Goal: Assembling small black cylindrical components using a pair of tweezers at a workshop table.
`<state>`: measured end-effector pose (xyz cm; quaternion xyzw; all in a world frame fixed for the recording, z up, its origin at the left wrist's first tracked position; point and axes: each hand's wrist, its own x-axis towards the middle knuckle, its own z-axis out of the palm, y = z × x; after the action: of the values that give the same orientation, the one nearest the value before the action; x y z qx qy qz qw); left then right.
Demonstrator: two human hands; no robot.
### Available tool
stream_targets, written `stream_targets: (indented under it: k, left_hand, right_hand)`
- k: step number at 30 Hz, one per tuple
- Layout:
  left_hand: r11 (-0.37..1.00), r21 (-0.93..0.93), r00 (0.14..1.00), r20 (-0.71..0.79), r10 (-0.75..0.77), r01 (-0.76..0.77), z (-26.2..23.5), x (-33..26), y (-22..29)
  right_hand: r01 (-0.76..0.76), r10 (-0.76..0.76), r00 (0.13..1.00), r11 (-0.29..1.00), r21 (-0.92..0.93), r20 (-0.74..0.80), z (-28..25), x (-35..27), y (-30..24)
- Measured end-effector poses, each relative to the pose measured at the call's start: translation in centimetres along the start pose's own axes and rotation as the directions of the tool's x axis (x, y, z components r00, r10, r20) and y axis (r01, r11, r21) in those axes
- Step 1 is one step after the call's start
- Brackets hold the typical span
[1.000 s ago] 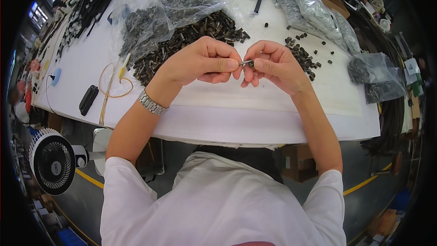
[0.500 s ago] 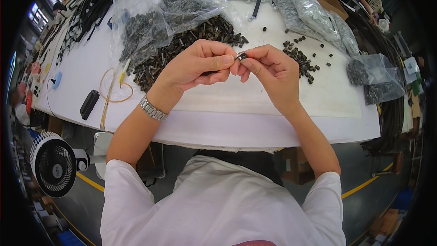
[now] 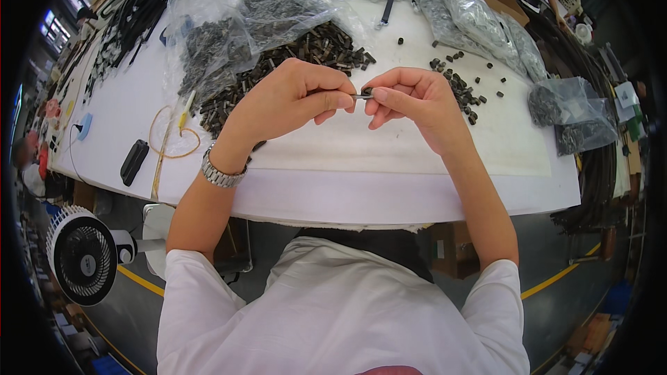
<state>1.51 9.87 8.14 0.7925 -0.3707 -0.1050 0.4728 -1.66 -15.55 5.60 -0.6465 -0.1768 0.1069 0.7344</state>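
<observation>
Head view, and I've got both hands up over the white table (image 3: 389,167): my left hand (image 3: 288,101) is curled, thumb and forefinger pinching one end of a small dark part (image 3: 364,94), while my right hand (image 3: 410,101) pinches the other end, so the part sits right between my fingertips, held above the table and not touching it. Behind my left hand lies a heap of dark pieces (image 3: 292,59) spilling from a clear bag (image 3: 229,14), loose pieces (image 3: 462,90) are scattered just past my right hand, and a fan (image 3: 83,257) stands down at my lower left.
</observation>
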Motion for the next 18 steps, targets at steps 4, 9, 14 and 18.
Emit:
stream_targets:
  k: [4,9,14,18]
  left_hand:
    - [1.000,0.023,1.000,0.017,-0.016,0.016,-0.3,-0.3,0.1]
    - [0.995,-0.084,0.997,0.060,-0.047,0.052,-0.9,-0.4,0.1]
    - [0.991,-0.092,0.994,-0.037,-0.102,0.098,-0.7,-0.2,0.8]
    - [0.997,-0.016,0.976,-0.206,-0.076,0.074,1.0,-0.1,0.4]
  right_hand:
    - [-0.013,0.013,1.000,1.000,0.019,-0.003,0.3,0.0,-0.1]
    - [-0.014,0.015,1.000,0.999,0.040,-0.022,0.3,-0.1,0.0]
    - [0.011,-0.006,0.997,0.998,0.061,-0.073,0.4,-0.1,0.4]
    - [0.025,-0.025,0.996,1.000,-0.002,-0.084,1.2,0.0,0.5]
